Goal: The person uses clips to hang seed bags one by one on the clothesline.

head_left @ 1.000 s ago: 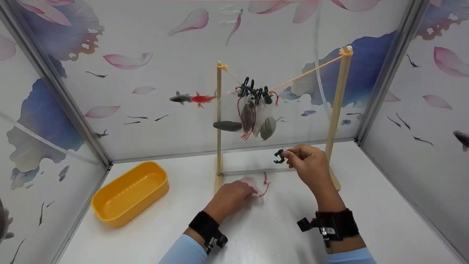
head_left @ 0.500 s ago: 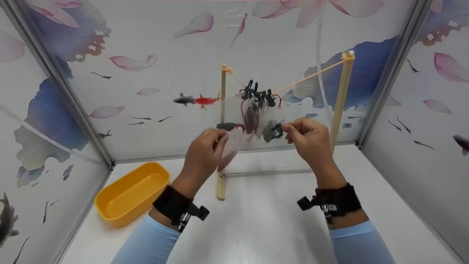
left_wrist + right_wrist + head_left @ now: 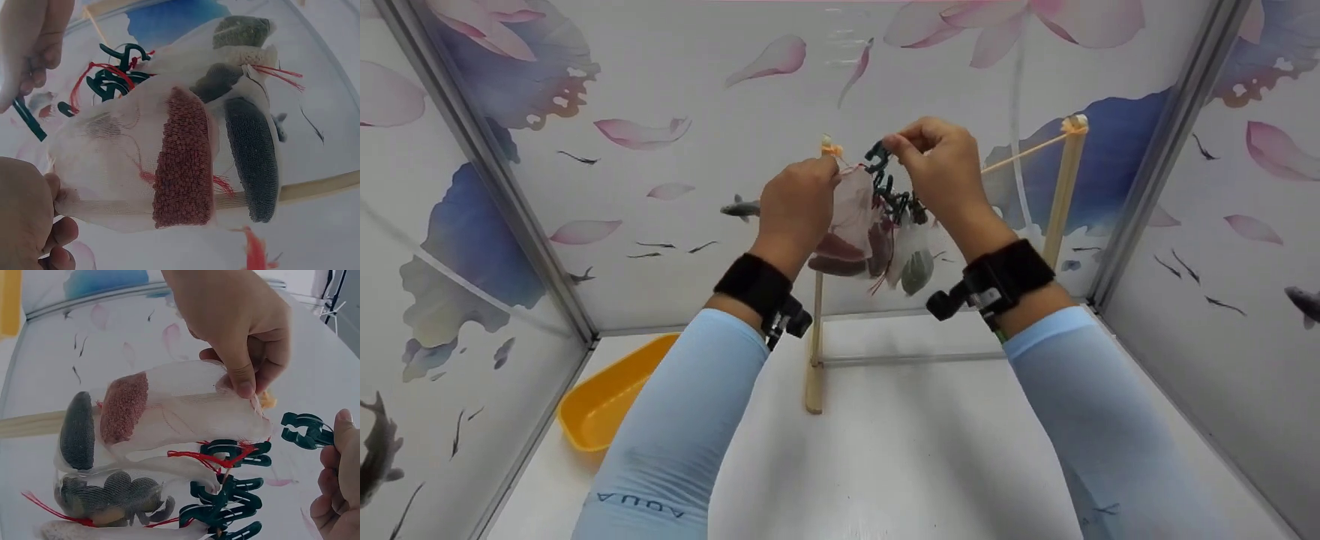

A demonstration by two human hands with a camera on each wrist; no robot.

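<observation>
My left hand pinches the gathered top of a white mesh drawstring bag, with small reddish beans or grains at its bottom. The bag is raised beside the sagging orange line. My right hand squeezes a dark green clip between thumb and fingers; its jaws are spread, apart from the bag in the right wrist view. Several similar clips are bunched on the line, holding other mesh bags: one with dark grains, one with dark lumpy pieces, one with greenish contents.
The orange line runs between a left wooden post and a right wooden post. A low bar joins them near the table. A yellow tray is partly behind the left sleeve. Printed panels surround the white table.
My left hand has picked the mesh bag off the table and raised it to the line. My right hand has risen leftward with the clip, whose jaws face the bag top.
</observation>
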